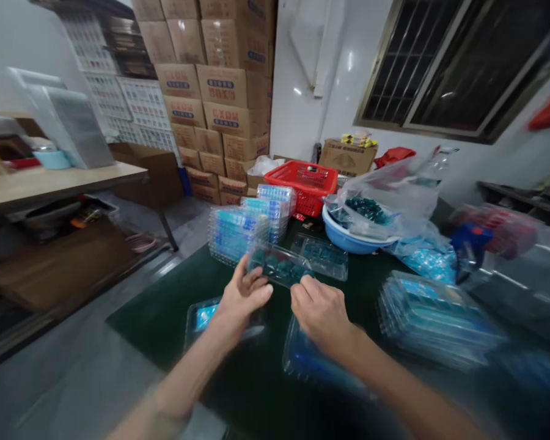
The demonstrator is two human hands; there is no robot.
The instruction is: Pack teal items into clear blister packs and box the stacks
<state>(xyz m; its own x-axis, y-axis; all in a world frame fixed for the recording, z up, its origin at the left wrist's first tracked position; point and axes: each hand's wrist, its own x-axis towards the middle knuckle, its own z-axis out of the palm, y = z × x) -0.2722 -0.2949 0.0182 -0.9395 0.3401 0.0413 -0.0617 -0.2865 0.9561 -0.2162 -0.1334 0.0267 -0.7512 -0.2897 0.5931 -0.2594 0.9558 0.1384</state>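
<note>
Both my hands hold a clear plastic blister tray [282, 264] filled with dark teal pieces, just above the dark green table [165, 318]. My left hand [244, 292] grips its left end with fingers curled round it. My right hand [319, 311] is closed on its near right edge. A second filled tray [323, 253] lies just behind it. More clear trays lie flat under my hands, one on the left [201, 318] and one on the right [307, 360].
Stacks of clear trays stand at the table's back [247, 229] and on the right [433, 318]. A blue bowl [348, 238] with a plastic bag of teal pieces [385, 201] and a red basket [305, 183] sit behind. Cardboard boxes [220, 91] line the wall; a wooden bench [50, 183] stands left.
</note>
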